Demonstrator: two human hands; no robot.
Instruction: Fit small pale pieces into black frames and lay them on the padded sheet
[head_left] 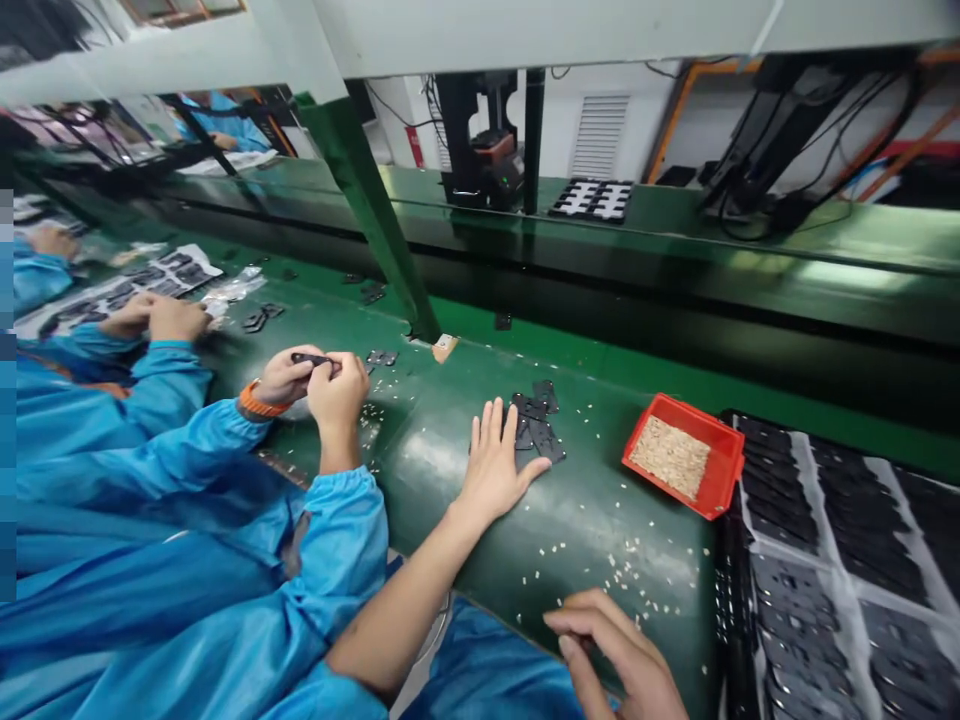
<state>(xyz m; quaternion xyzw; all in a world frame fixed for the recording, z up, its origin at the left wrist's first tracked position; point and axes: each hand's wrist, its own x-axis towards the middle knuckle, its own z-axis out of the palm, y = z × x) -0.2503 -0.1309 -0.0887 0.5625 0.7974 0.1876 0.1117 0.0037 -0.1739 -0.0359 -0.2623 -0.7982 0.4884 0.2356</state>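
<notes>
My left hand [491,465] lies with its fingers spread on the green table, its fingertips beside a loose pile of flat black parts [541,436]. Nothing shows in its grasp. Near the front edge, my right hand [619,655] is held over the table with its fingers curled and a gap between thumb and fingers, holding nothing visible. Small pale pieces [626,565] are scattered on the table just beyond it. A red bin [721,470] with many more pale pieces stands further back on the right.
At right is a black tray [731,570] with rows of black parts and white dividers. A co-worker's hands [337,385] hold a black part at left; another person's hands [176,318] are beyond. A green post [375,220] rises behind the table [435,450].
</notes>
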